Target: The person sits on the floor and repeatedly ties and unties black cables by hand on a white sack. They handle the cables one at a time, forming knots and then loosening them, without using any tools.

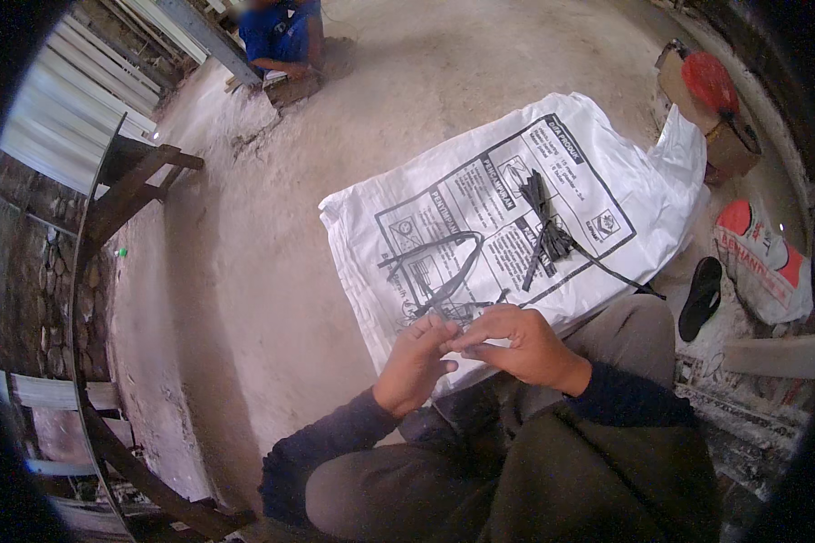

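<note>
Left hand [415, 364] and right hand [527, 348] fingertips nearly meeting, grip can't tell; dark strip [453, 287] just ahead looks light, bendy, best pinched near an end; bundle [555, 241] farther ahead-right, by its middle.

Worn on head; left unit of side-by-side fisheye pair. Covers wide field. Looks steeply down and forward over bent legs [380, 493]. Shows left hand [415, 360] and right hand [522, 346] at close range, just below frame center. Sets white sack [358, 231] slightly farther, floor [244, 317] beyond, co-worker [276, 38] distant at upper edge. Reads upright, unmirrored; bends straight edges toward dark, rounded rim.
</note>
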A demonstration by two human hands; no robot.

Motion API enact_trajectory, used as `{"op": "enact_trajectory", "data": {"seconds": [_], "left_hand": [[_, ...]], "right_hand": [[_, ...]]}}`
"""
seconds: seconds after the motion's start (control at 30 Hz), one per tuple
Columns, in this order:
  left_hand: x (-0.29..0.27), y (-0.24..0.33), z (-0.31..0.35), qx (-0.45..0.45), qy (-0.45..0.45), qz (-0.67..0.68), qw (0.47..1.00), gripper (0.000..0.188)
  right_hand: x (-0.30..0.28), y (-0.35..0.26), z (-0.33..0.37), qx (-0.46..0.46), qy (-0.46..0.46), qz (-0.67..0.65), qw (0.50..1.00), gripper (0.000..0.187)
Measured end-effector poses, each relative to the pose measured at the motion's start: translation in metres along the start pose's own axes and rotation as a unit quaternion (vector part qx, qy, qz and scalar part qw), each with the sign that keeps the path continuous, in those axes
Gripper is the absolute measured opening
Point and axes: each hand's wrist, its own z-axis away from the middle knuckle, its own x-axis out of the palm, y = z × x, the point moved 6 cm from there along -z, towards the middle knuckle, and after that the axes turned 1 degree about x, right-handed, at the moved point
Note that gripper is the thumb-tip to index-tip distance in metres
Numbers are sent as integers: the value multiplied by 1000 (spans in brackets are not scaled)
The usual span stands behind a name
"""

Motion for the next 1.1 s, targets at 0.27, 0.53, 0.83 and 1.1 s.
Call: {"op": "enact_trajectory", "data": {"seconds": [0.27,0.53,0.83,1.1], "left_hand": [[-8,6,4,48,21,6,999,14],[-1,5,6,-24,-23,26,999,17],[-5,1,8,11,-44,-26,999,20],[2,17,17,179,10,-221,959,17]], "right_hand": [[13,38,5,132,-21,-137,981,12],[-7,15,4,25,137,-42,989,12],[7,-13,4,-156,45,105,981,19],[9,33,4,187,43,-218,957,14]]}}
